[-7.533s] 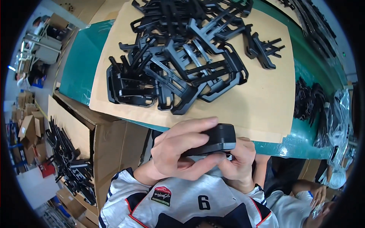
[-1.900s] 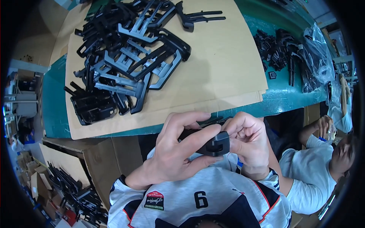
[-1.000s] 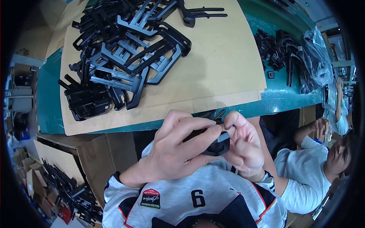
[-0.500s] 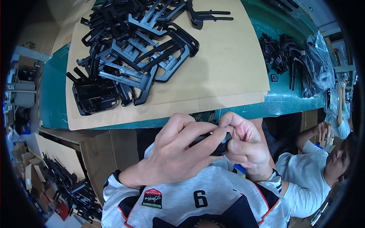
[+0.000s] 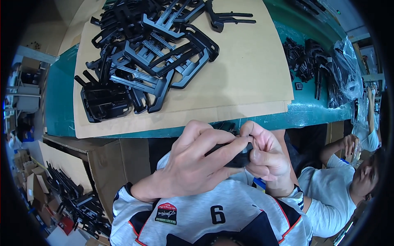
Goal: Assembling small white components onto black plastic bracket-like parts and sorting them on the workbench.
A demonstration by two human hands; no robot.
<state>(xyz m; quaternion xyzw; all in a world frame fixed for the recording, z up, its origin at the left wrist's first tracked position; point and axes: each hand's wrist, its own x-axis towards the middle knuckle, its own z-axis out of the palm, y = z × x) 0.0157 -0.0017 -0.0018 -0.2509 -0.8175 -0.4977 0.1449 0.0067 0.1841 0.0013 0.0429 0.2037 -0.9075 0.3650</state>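
Note:
Close to my chest, just off the table's near edge, both hands meet around a dark, rounded plastic part (image 5: 240, 159). My left hand (image 5: 193, 164) wraps over it from the left, back of the hand upward, covering most of it. At its right end, my right hand (image 5: 269, 158) pinches with bent fingers and thumb. The fingertips of both hands nearly touch above the part; whether something small is between them I cannot make out. Beyond the hands, a heap of black and grey plastic brackets (image 5: 161, 86) lies on a tan cardboard sheet (image 5: 254, 82).
A lone black bracket (image 5: 216, 20) lies at the sheet's far side. On the green table (image 5: 303, 115), small black pieces (image 5: 301, 61) and a clear plastic bag (image 5: 347, 69) sit to the right. A cardboard box (image 5: 104, 160) stands at lower left. A co-worker (image 5: 328, 201) is close on my right.
The part has turned slightly between my hands, and the fingertips have shifted a little. The whole view has moved slightly; the heap stays as it was.

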